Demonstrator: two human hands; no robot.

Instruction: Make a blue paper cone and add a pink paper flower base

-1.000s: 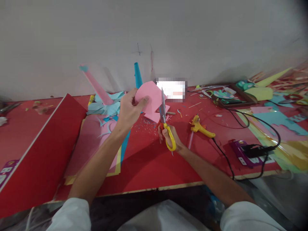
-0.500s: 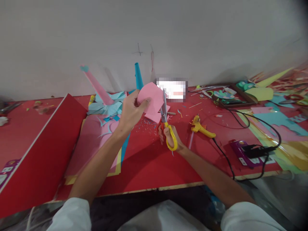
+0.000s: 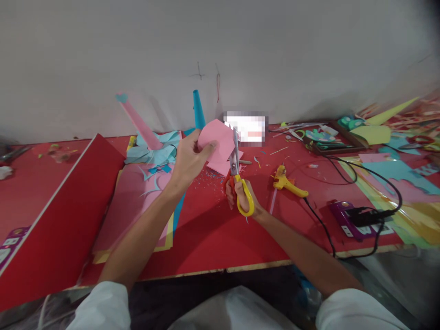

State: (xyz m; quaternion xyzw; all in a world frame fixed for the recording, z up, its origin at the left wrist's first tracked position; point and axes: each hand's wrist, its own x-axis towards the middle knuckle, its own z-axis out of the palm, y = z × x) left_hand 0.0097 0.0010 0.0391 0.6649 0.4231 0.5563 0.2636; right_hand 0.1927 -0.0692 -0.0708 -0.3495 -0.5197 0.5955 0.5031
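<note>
Above the middle of the red table, my left hand [image 3: 189, 158] pinches a pink paper piece [image 3: 220, 137] with a rounded outer edge, thumb on its face. My right hand [image 3: 242, 195] is closed round the handles of a pair of scissors [image 3: 235, 162], one yellow and one red. The blades point up and away, at the right edge of the pink paper. Small paper snippets [image 3: 215, 176] lie on the table below.
A yellow glue gun [image 3: 288, 184] with a black cord lies to the right, near a purple box [image 3: 347, 222]. Pink [image 3: 140, 123] and blue [image 3: 198, 110] paper cones stand behind. A red board [image 3: 68, 215] stands at the left beside stacked sheets [image 3: 120, 211].
The pink paper and my left hand have shifted very slightly down and to the right. My right hand and the scissors have barely moved.
</note>
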